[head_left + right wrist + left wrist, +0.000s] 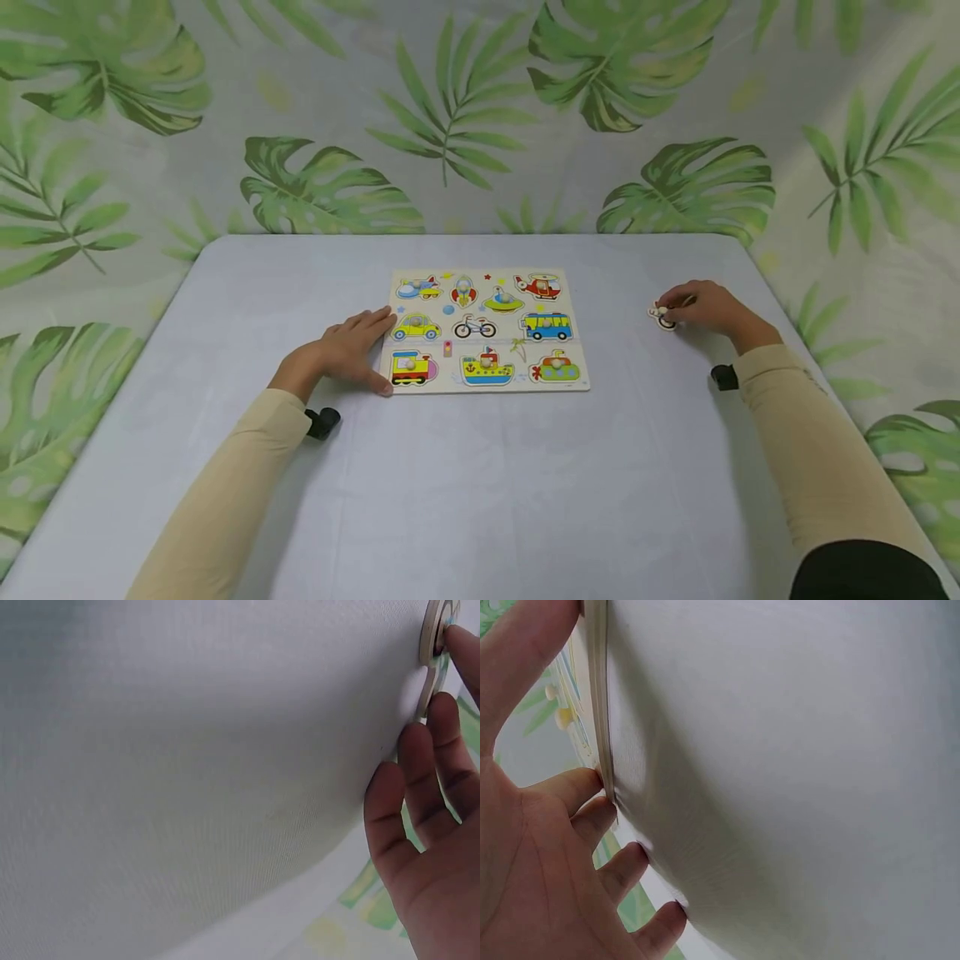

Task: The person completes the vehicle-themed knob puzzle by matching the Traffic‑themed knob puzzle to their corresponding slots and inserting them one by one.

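A wooden knob puzzle board lies flat on the table, with vehicle pictures and small round knobs on most of them. The bicycle picture in its middle row shows no knob. My left hand rests along the board's left edge, fingers spread and thumb at the near corner; the left wrist view shows its fingertips at the edge and on the cloth. Off to the right, my right hand pinches a small wooden puzzle piece with a wheel-like shape, low over the cloth. Fingers partly hide the piece.
White cloth covers the table. A leaf-patterned sheet hangs behind and drops at both sides. Black wrist cameras, one by the left cuff and one by the right cuff, sit close over the cloth.
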`<action>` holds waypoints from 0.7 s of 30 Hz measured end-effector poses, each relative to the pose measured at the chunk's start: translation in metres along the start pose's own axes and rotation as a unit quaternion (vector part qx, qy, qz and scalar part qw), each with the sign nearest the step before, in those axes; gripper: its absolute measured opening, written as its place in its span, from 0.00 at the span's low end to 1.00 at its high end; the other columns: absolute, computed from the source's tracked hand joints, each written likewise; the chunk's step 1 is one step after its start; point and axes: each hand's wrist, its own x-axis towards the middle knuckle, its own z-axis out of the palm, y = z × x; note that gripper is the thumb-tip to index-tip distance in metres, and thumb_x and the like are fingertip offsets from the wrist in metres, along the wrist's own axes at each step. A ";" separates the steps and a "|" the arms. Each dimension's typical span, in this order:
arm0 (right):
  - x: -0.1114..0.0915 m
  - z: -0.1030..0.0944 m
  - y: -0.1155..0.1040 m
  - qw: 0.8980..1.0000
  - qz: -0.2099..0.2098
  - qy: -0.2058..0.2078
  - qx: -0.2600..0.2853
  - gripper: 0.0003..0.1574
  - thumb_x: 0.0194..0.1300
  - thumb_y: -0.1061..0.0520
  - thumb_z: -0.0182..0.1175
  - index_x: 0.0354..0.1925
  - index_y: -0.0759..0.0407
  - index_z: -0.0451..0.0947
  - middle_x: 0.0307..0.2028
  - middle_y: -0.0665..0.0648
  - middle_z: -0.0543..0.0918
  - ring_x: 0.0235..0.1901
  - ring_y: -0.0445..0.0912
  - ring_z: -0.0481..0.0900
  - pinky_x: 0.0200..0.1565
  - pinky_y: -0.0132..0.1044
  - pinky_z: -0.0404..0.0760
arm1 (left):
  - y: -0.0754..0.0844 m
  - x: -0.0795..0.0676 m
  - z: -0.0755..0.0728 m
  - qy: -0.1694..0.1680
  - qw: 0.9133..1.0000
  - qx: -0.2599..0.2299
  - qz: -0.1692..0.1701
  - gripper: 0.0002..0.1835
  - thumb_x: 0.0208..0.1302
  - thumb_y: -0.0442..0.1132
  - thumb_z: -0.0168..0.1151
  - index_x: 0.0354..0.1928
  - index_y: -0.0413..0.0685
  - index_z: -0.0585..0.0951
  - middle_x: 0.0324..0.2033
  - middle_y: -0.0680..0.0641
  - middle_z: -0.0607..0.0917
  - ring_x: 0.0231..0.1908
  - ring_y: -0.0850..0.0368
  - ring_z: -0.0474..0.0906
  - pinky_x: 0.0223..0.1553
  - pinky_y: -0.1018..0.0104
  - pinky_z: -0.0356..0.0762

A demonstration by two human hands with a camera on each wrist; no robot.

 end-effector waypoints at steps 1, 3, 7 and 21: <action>0.000 0.000 0.000 1.000 0.000 0.000 -0.003 0.23 0.69 0.54 0.61 0.56 0.67 0.79 0.54 0.70 0.79 0.49 0.59 0.78 0.41 0.38 0.76 | 0.000 0.000 0.000 0.001 1.000 0.001 0.000 0.62 0.50 0.59 0.74 0.79 0.49 0.47 0.80 0.44 0.43 0.79 0.36 0.39 0.74 0.30 0.44; 0.001 0.000 0.000 1.000 0.000 0.001 -0.009 0.23 0.69 0.53 0.61 0.56 0.66 0.79 0.54 0.70 0.79 0.49 0.60 0.78 0.40 0.38 0.76 | 0.000 0.000 0.000 0.003 1.000 0.004 -0.001 0.62 0.50 0.59 0.74 0.79 0.49 0.47 0.80 0.44 0.43 0.79 0.36 0.39 0.74 0.30 0.44; 0.002 0.001 0.000 1.000 -0.003 0.007 -0.016 0.22 0.69 0.54 0.61 0.56 0.66 0.79 0.53 0.70 0.80 0.48 0.59 0.78 0.40 0.37 0.76 | 0.000 0.000 -0.001 0.000 1.000 0.006 -0.003 0.63 0.49 0.60 0.74 0.80 0.50 0.47 0.80 0.44 0.43 0.79 0.36 0.38 0.73 0.30 0.44; 0.001 0.006 -0.024 0.991 -0.039 0.115 -0.063 0.15 0.66 0.54 0.64 0.45 0.64 0.85 0.38 0.64 0.83 0.38 0.54 0.77 0.36 0.40 0.73 | 0.003 0.001 -0.002 -0.003 1.000 0.003 -0.003 0.63 0.50 0.59 0.74 0.80 0.49 0.47 0.80 0.44 0.43 0.78 0.35 0.39 0.73 0.29 0.44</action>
